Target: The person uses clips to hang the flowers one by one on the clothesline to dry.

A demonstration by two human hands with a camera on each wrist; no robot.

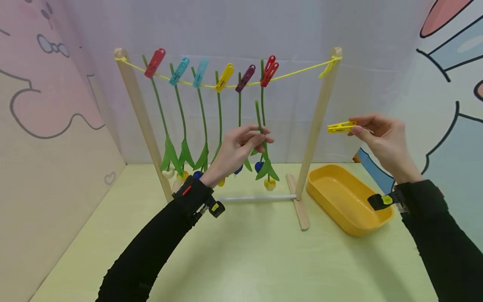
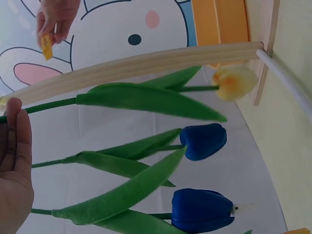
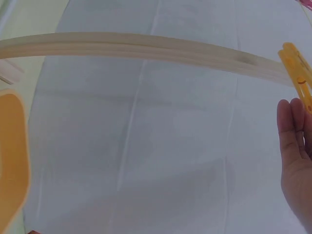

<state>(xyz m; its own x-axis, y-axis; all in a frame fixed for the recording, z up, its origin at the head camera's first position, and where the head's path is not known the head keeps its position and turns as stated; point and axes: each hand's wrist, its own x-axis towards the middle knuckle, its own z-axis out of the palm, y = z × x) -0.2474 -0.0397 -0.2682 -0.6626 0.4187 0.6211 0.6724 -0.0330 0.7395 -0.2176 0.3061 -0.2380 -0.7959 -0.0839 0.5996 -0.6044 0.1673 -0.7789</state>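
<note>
My left hand (image 1: 247, 144) pinches the green stem of an artificial tulip (image 1: 270, 184), which hangs head-down with a pale yellow bloom. In the left wrist view that tulip (image 2: 236, 83) lies beside two blue tulips. Out to the right, my right hand (image 1: 385, 140) pinches a yellow clothespin (image 1: 341, 127) between thumb and fingers, apart from the line. Several tulips hang upside down from a yellow cord (image 1: 298, 69), fixed by clothespins: red (image 1: 155, 63), light blue (image 1: 179, 71), yellow (image 1: 224, 78), purple (image 1: 245, 78) and a red pair (image 1: 269, 71) at the right.
Two wooden posts (image 1: 318, 121) hold the cord, joined low down by a white rod (image 1: 260, 197). A yellow-orange basin (image 1: 349, 226) stands on the pale table (image 1: 241, 260) right of the rack. Behind hangs a white curtain; cartoon-printed walls flank both sides.
</note>
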